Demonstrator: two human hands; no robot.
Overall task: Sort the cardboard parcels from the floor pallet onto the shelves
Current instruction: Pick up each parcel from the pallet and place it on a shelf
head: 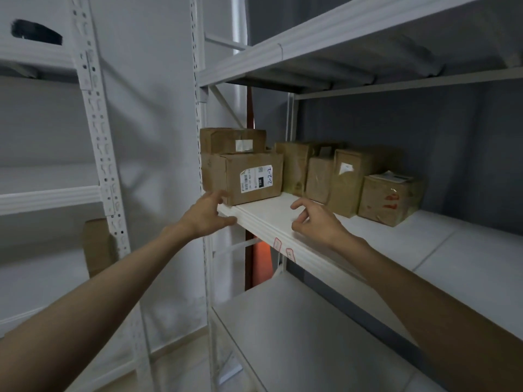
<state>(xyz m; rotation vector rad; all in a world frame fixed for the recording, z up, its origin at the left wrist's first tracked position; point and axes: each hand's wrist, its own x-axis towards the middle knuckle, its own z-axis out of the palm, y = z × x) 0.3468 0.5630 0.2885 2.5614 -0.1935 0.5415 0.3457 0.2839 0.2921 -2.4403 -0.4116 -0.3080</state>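
Two bare forearms are extended toward a white metal shelf (368, 239). The left hand (208, 215) is laid at the shelf's front corner, fingers loosely spread, fingertips touching the lower corner of a brown cardboard parcel with a white shipping label (243, 179); nothing is gripped. The right hand (317, 219) is held over the shelf edge, fingers loosely curled, grip empty. A smaller brown cardboard parcel (232, 140) is stacked on the labelled one. Further right, four more brown cardboard parcels (351, 179) are lined up on the same shelf.
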